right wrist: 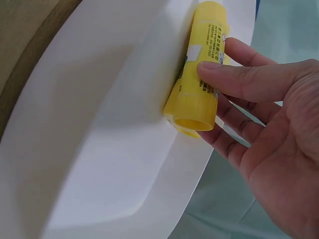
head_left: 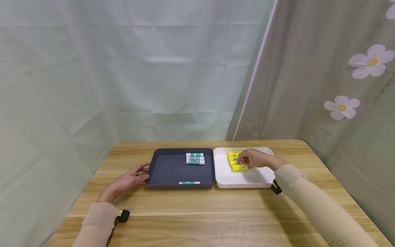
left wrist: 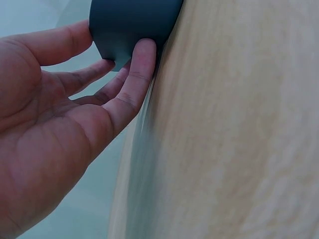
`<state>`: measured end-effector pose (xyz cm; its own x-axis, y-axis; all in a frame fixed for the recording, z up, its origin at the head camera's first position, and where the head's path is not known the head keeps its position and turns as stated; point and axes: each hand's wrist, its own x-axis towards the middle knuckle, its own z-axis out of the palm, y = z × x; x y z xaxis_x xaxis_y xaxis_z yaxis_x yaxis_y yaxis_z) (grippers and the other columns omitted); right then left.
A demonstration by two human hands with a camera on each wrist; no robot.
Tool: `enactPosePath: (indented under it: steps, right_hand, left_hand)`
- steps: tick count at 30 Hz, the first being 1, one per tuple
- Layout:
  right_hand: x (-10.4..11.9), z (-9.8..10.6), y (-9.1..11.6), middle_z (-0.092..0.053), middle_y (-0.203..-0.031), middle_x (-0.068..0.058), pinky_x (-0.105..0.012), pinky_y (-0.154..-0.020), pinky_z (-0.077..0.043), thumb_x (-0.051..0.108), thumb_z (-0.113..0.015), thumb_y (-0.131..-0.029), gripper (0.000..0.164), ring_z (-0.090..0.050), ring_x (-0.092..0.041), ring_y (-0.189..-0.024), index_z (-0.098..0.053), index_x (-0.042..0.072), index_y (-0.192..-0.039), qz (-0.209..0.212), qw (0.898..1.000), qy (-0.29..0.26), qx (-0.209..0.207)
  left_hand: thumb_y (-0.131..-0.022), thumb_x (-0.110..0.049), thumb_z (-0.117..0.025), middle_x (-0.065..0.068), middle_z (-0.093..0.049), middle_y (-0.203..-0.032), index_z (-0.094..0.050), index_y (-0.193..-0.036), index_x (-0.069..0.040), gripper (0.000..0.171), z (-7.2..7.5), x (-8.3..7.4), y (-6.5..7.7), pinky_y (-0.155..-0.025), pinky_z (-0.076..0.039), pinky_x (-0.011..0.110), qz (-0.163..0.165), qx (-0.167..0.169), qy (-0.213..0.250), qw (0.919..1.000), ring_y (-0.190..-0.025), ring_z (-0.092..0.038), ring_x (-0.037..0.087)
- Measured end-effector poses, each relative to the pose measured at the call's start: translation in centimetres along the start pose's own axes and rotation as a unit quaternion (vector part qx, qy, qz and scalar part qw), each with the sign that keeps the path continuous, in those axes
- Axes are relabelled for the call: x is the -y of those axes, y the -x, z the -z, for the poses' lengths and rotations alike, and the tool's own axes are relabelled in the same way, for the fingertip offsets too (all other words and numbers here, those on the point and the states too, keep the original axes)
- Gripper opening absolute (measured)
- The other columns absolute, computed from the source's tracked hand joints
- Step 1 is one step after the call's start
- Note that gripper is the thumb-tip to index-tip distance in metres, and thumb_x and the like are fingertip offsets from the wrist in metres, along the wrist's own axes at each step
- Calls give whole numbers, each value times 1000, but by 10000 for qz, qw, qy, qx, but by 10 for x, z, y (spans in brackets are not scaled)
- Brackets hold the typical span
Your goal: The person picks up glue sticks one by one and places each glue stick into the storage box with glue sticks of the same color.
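My right hand [head_left: 254,158] pinches a yellow glue stick [right wrist: 199,74] between thumb and fingers, over the white tray [head_left: 256,178]. More yellow glue sticks [head_left: 232,154] lie side by side just behind it, partly hidden by the hand. On the left, my left hand [head_left: 132,179] touches the outer left wall of the dark grey tray [head_left: 172,171]; its thumb and fingertips rest against the wall in the left wrist view. Green-and-white glue sticks [head_left: 195,158] lie together at the right of the dark tray. Another glue stick [head_left: 189,183] shows along its front wall, partly hidden.
Both trays stand side by side on a wooden table [head_left: 185,212], their inner walls nearly touching. Pale curtains [head_left: 169,68] hang behind the table and at its sides, printed with white flowers [head_left: 341,107] on the right.
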<state>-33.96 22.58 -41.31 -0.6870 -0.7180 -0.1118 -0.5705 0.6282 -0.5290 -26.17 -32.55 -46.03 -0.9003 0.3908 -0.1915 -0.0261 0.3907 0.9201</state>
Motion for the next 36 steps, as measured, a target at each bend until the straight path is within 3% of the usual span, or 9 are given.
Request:
enactPosePath:
  steps: [13, 19, 28, 36]
  right_hand:
    - [4, -1, -5, -55, -85, -9, -30, -74, -42, -19, -79, -77, 35, -49, -20, -81, -69, 6, -99, -303, 9989, 356, 65]
    - [1, -6, -4, -51, -86, -7, -32, -76, -40, -17, -80, -75, 36, -46, -16, -82, -67, 7, -98, -480, 9972, 567, -5]
    - [2, -4, -5, -51, -85, -9, -33, -76, -40, -15, -80, -77, 33, -46, -16, -81, -68, 8, -98, -578, 9970, 505, 56]
    - [4, 0, -4, -52, -83, -11, -32, -73, -40, -16, -77, -80, 30, -44, -15, -78, -68, 5, -99, -458, 9984, 300, 109]
  left_hand:
    - [-109, -21, -57, 35, -22, -158, -13, -165, 1, 74, -1, 0, 1, -103, -52, 42, -87, 63, 61, 9999, -136, -44, 48]
    - [-109, -17, -56, 36, -22, -158, -12, -165, 2, 74, -1, -1, 0, -105, -50, 48, -167, 123, 105, 9997, -137, -43, 49]
    - [-109, -16, -56, 36, -21, -158, -12, -165, 2, 73, -2, -2, 0, -106, -49, 51, -191, 133, 102, 9997, -138, -42, 51]
    - [-109, -16, -56, 35, -20, -159, -12, -165, 3, 73, -2, -2, 0, -103, -52, 45, -183, 98, 123, 9997, -137, -44, 49]
